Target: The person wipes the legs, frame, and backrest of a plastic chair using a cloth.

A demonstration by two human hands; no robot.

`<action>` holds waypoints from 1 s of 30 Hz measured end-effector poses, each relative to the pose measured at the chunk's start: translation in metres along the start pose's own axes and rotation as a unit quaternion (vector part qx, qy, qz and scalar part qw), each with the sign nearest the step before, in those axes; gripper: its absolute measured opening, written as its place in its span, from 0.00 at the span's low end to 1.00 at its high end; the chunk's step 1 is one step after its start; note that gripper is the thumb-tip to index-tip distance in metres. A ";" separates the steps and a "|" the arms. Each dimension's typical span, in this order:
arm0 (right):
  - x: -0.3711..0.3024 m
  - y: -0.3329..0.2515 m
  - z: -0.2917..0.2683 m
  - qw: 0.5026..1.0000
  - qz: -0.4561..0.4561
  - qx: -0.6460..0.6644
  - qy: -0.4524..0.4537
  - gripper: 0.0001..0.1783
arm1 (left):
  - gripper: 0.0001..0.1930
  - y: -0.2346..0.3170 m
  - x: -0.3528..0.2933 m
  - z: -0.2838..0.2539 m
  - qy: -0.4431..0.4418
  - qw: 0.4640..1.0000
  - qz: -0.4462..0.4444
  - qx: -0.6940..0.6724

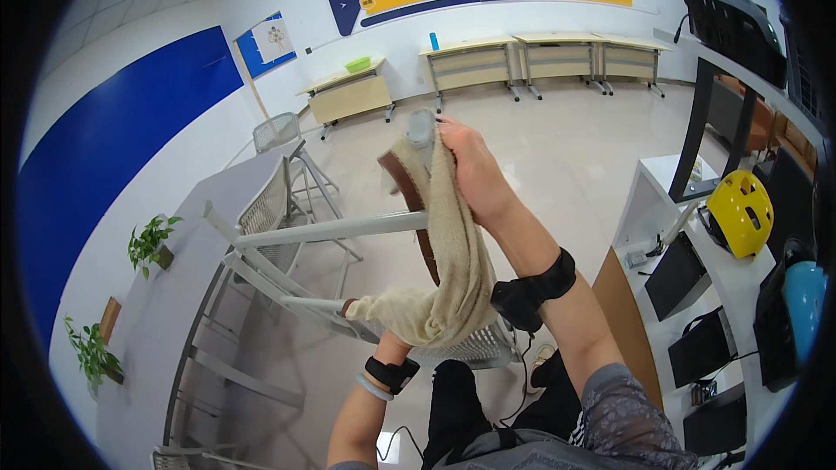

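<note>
A beige towel (457, 244) with brown parts along its edge hangs in folds over a pale grey metal chair frame (331, 228). My right hand (470, 165) is closed around the towel near the rounded grey end (421, 126) of the frame, at the top. My left hand (396, 344) is lower, at the underside of the towel; its fingers are hidden behind the cloth. Below the folds shows the perforated grey seat (470, 352), close in front of my legs. The frame's bars reach left toward the long table.
A long grey table (165, 296) with potted plants (155, 244) runs along the left, mesh chairs (266, 200) beside it. On the right stands a white shelf (649, 200) with a yellow helmet (740, 213) and black boxes. Wheeled desks (470, 65) line the far wall. A black cable hangs near my legs.
</note>
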State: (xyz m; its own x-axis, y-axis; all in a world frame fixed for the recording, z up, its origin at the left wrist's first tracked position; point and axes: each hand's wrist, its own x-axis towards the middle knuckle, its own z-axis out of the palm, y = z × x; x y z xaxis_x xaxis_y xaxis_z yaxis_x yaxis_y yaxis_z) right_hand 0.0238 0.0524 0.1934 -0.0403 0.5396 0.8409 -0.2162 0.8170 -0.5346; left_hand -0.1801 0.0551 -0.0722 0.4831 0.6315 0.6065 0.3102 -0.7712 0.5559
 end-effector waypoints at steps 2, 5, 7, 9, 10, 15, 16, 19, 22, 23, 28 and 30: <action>-0.003 -0.020 0.008 0.973 0.169 0.155 0.002 0.16 | 0.20 -0.003 -0.004 0.001 0.005 1.000 -0.003 0.001; -0.013 -0.005 -0.003 0.980 0.141 0.141 0.027 0.14 | 0.20 -0.001 0.002 0.010 -0.003 1.000 0.010 -0.006; -0.030 -0.007 0.008 0.989 0.110 0.074 0.068 0.12 | 0.20 -0.004 0.000 0.012 -0.006 1.000 0.011 -0.011; -0.029 -0.013 0.016 0.994 0.072 -0.037 0.069 0.12 | 0.21 -0.006 -0.003 0.010 -0.004 1.000 0.012 -0.019; -0.023 -0.018 0.015 0.991 0.051 -0.116 0.051 0.13 | 0.21 -0.007 -0.005 0.010 -0.001 1.000 0.013 -0.022; -0.009 0.008 -0.020 0.991 0.098 0.085 -0.013 0.19 | 0.21 -0.003 0.007 0.021 -0.047 0.999 0.015 0.001; -0.011 0.012 -0.025 0.991 0.104 0.086 -0.005 0.20 | 0.20 0.000 0.009 0.020 -0.068 0.997 0.009 0.017; -0.034 0.021 -0.030 0.989 0.122 0.076 0.039 0.22 | 0.21 -0.029 -0.009 0.039 0.007 0.993 0.042 0.113; -0.099 0.047 -0.061 0.979 0.179 -0.007 0.099 0.22 | 0.20 -0.021 -0.009 0.050 0.020 0.990 0.053 0.128; -0.122 0.056 -0.068 0.964 0.226 0.038 0.133 0.21 | 0.20 -0.014 -0.008 0.047 0.017 0.990 0.053 0.132; -0.169 0.035 -0.060 0.956 0.223 -0.004 0.190 0.21 | 0.18 0.011 0.000 0.044 0.010 0.986 0.059 0.159; -0.161 0.003 -0.061 0.973 0.171 0.016 0.154 0.23 | 0.18 0.020 0.005 0.047 0.009 0.985 0.065 0.162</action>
State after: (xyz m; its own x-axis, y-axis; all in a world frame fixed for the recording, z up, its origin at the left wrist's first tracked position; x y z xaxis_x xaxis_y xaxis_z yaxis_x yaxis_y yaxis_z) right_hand 0.0892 -0.0192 0.0513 0.1776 0.8183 0.5466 -0.2722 0.5746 -0.7718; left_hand -0.1328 0.0395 -0.0848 0.5220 0.5246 0.6726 0.4926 -0.8291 0.2644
